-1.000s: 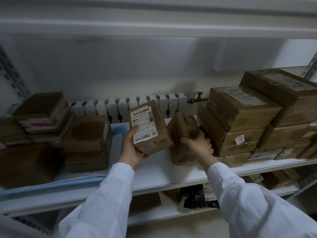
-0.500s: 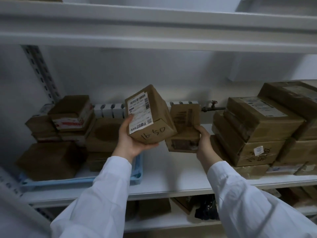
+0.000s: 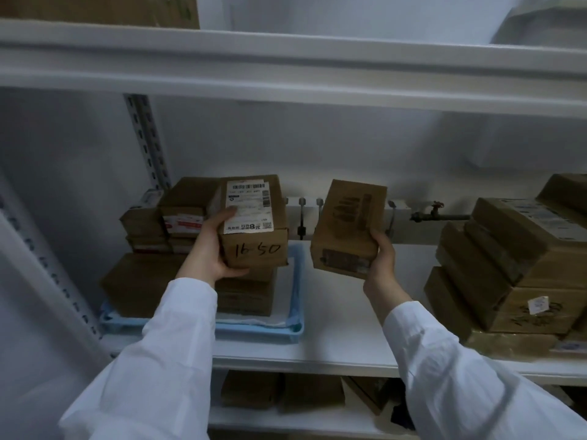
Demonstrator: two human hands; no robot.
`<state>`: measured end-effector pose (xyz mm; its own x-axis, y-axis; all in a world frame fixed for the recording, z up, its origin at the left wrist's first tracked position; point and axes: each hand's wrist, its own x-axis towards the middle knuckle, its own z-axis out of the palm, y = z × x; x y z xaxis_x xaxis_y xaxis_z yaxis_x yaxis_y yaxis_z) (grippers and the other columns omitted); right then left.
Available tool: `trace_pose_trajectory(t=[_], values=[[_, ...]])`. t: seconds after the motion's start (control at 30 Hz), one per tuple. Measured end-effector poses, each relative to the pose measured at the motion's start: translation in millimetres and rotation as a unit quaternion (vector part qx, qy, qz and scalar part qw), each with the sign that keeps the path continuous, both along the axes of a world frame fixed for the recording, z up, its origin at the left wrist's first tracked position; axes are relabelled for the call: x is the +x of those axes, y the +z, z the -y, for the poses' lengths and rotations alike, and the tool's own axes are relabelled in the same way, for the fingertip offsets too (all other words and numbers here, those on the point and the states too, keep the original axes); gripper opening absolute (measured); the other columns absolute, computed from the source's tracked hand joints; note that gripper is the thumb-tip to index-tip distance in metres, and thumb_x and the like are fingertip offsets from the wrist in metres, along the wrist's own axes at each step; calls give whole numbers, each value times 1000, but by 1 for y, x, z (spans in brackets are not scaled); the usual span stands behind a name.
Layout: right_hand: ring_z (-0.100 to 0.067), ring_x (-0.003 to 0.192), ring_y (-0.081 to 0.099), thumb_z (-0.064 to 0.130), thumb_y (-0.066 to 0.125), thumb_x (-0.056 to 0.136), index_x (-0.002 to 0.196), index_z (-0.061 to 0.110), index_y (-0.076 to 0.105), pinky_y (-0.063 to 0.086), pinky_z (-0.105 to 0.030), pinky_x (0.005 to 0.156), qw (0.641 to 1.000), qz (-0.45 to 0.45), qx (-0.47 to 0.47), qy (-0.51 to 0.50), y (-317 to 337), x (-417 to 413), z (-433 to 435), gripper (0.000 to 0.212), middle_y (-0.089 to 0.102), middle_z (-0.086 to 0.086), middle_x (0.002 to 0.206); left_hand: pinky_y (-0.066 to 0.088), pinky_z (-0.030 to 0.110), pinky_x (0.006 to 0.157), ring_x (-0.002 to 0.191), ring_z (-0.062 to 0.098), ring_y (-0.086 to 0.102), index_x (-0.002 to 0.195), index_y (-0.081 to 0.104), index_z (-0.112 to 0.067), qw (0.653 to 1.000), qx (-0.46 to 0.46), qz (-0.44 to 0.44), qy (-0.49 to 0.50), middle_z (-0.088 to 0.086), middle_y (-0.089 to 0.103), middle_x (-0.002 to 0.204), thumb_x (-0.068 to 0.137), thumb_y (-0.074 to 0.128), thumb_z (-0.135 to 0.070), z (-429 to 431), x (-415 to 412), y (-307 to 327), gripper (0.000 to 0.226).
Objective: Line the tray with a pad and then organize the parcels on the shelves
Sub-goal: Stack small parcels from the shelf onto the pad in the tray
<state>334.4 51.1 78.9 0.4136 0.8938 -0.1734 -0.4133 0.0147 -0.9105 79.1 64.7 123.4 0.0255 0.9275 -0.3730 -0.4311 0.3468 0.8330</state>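
Left hand [image 3: 212, 249] wrapped around a labelled parcel [image 3: 254, 222], thumb lying on its white shipping label, fingers curled under the base; "16 50" handwritten on the near face. Held over the blue tray [image 3: 297, 300], just above a stack of brown parcels [image 3: 244, 293] standing in that tray. White pad [image 3: 276, 322] showing along the tray's front inner edge, under the stack. More small parcels [image 3: 165, 217] piled at the tray's far left, against the back.

Right hand [image 3: 381, 262] gripping a plain brown parcel [image 3: 347, 227] at its lower right corner, thumb on the near face, box tilted and lifted clear of the shelf [image 3: 343, 331], just right of the tray. Well to the right of the tray, a pile of larger parcels [image 3: 508, 268] resting on the same shelf. White sleeves [image 3: 165, 360] on both arms.
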Motion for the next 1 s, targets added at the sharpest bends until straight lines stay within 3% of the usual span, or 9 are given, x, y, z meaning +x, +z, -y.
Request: trace_pose_trajectory(t=[0.07,0.13,0.23,0.4,0.57,0.63,0.77,1.0], values=[[-32,104,60,40,50,91,122,16,58,49,-36,84,1000,18,-3,11,4,-10,-3,40,66,-10,111,37,59,97,108,39,53,121,54,-25,1000,-14,-25,11,13,61,117,70,67,-50,-2,-8,-2,59],[-32,105,61,39,51,91,119,16,59,49,-34,81,999,36,-3,27,6,-18,-7,37,66,-11,112,42,53,93,101,36,55,118,54,-23,999,-17,-41,21,13,62,110,72,65,-50,1,-10,0,54],[-31,104,61,43,49,91,117,20,59,49,-40,90,997,63,-5,51,9,-30,-11,36,66,-10,114,44,49,86,95,34,56,116,55,-22,999,-20,-42,24,12,63,104,76,62,-50,1,-12,0,49],[-31,103,61,41,47,93,120,18,59,48,-40,91,995,71,12,71,16,-45,-15,37,66,-12,113,37,56,100,106,36,54,121,54,-27,998,-19,-54,17,12,62,116,75,60,-58,-4,-13,4,56],[-30,102,61,40,46,93,120,16,58,48,-38,87,994,80,18,77,17,-49,-16,38,66,-12,113,49,47,88,91,30,61,98,59,-24,999,12,-39,27,9,66,98,82,58,-57,-6,-9,10,37],[-30,101,62,40,45,94,118,17,58,49,-35,84,994,76,19,78,17,-51,-16,37,66,-12,112,49,45,86,89,28,60,105,58,-20,998,18,-42,33,8,65,97,85,58,-51,-8,-6,7,37],[-29,99,62,40,45,94,114,16,59,49,-34,82,994,66,19,82,19,-53,-16,34,66,-11,108,46,50,97,105,32,61,126,54,-18,998,5,-19,63,12,64,119,83,65,-41,-16,-4,-3,49],[-26,94,62,41,46,93,107,19,61,49,-33,80,995,66,21,75,29,-50,-18,30,67,-8,103,44,50,100,110,30,59,128,51,-18,989,11,6,149,8,62,123,71,74,-49,-21,-1,-12,68]])
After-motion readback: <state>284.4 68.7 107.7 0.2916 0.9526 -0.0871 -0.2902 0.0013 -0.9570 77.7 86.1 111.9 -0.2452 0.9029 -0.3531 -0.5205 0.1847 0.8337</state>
